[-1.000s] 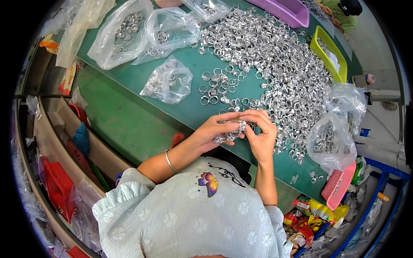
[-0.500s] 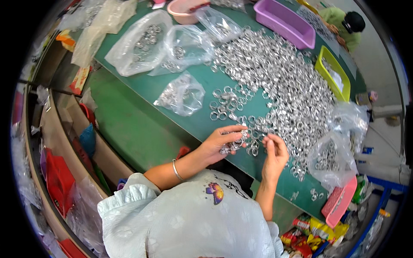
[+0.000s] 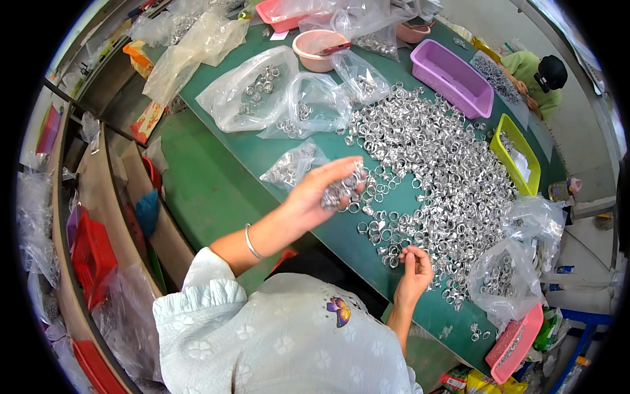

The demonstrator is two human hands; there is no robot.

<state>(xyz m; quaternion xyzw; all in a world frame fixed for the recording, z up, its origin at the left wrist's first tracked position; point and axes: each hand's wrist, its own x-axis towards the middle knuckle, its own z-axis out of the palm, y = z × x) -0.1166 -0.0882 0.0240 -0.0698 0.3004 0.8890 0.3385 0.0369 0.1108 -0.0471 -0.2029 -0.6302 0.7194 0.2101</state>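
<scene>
In my left hand [image 3: 307,197] is a bunch of silver rings [image 3: 342,189], cupped against the fingers. It hovers above the table edge beside a small clear bag of rings [image 3: 289,168]. My right hand [image 3: 415,270] is lower and to the right, at the near side of the ring pile, with thumb and fingertips pinched together. Whatever it may hold is too small to make out. A large heap of silver rings [image 3: 446,177] spreads over the green table [image 3: 249,146], and a looser group of rings [image 3: 379,226] lies between my hands.
Open plastic bags with rings [image 3: 246,98] lie at the far left, near a pink bowl [image 3: 314,49]. A purple basket [image 3: 453,75] and a yellow-green basket [image 3: 515,157] stand beyond the heap. At right are a clear bag [image 3: 502,276] and a pink basket [image 3: 515,348]. A co-worker [image 3: 535,82] sits far right.
My left hand has moved up and left, away from my right hand, carrying its rings toward the small bag. The right hand stays by the pile. The whole view has shifted.
</scene>
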